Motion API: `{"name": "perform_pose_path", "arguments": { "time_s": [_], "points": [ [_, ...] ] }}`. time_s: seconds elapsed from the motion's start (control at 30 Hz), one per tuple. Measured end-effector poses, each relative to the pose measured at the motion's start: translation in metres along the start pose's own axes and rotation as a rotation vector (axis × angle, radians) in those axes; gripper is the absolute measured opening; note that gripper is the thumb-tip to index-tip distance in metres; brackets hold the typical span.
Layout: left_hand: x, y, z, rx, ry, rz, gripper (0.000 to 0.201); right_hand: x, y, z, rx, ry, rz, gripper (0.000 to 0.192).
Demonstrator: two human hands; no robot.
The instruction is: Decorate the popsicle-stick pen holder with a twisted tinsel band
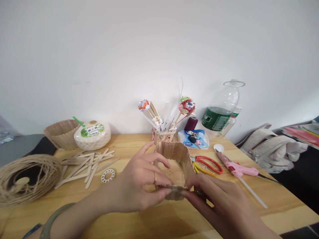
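A brown container with a wavy, ribbed wall (174, 151) stands upright on the table before me, its see-through inside partly visible. Its near rim is pinched by my left hand (143, 177), thumb outside and fingers over the edge. My right hand (216, 199) grips the same rim from the other side, thumb and fingers close together. A thin dark strip (178, 188) runs along the rim between both hands; its kind is unclear. Just beyond my right hand lie red-handled pliers (210, 163) and a yellow-handled tool (204, 170).
A pink glue gun (239, 167) lies right, its cord trailing off the table. Left are a twine coil (47, 166), loose craft sticks (93, 164), a white ring (108, 176), a wrapped coconut (93, 134) and another brown container (61, 132). Behind stand a flower pot (165, 136) and plastic bottle (220, 113).
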State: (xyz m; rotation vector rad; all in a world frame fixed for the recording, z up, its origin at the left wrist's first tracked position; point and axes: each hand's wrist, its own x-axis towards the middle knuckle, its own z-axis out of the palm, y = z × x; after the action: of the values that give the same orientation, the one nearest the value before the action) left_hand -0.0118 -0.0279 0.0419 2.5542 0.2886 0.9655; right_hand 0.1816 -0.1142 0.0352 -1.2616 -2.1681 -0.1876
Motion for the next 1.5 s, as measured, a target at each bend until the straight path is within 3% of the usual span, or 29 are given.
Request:
{"name": "perform_pose_path", "arguments": {
  "time_s": [0.23, 0.37, 0.43, 0.5, 0.63, 0.7, 0.93, 1.07, 1.27, 1.4, 1.5],
  "points": [
    [0.003, 0.001, 0.002, -0.024, 0.003, -0.108, 0.013, 0.008, 0.001, -0.004, 0.049, -0.013, 0.07, 0.013],
    [0.001, 0.0, -0.001, -0.112, -0.046, -0.167, 0.036, 0.015, 0.005, -0.007, 0.198, -0.104, 0.246, 0.013],
    [0.0, -0.002, -0.003, -0.221, -0.043, -0.21, 0.038, 0.017, 0.008, -0.007, 0.299, -0.148, 0.35, 0.014],
    [0.0, -0.006, -0.005, -0.345, 0.044, -0.257, 0.029, 0.018, 0.012, -0.006, 0.402, -0.182, 0.442, 0.016],
    [0.002, -0.018, -0.007, -0.48, 0.378, -0.342, 0.015, 0.018, 0.02, -0.006, 0.598, -0.218, 0.563, 0.021],
    [0.001, -0.023, -0.007, -0.561, 0.465, -0.398, 0.013, 0.018, 0.023, -0.006, 0.67, -0.221, 0.596, 0.023],
    [-0.004, -0.033, -0.003, -0.667, 0.57, -0.523, 0.006, 0.02, 0.027, -0.008, 0.764, -0.256, 0.709, 0.031],
    [-0.001, -0.031, -0.003, -0.705, 0.561, -0.488, 0.011, 0.023, 0.028, -0.009, 0.782, -0.281, 0.782, 0.038],
    [0.002, -0.023, -0.007, -0.863, 0.535, -0.477, 0.027, 0.022, 0.032, -0.009, 0.827, -0.271, 0.768, 0.044],
    [0.001, -0.023, -0.008, -0.809, 0.556, -0.457, 0.037, 0.016, 0.038, -0.008, 0.867, -0.283, 0.695, 0.042],
    [0.001, -0.026, -0.008, -0.749, 0.546, -0.449, 0.032, 0.01, 0.044, -0.006, 0.892, -0.313, 0.616, 0.039]
  ]
}}
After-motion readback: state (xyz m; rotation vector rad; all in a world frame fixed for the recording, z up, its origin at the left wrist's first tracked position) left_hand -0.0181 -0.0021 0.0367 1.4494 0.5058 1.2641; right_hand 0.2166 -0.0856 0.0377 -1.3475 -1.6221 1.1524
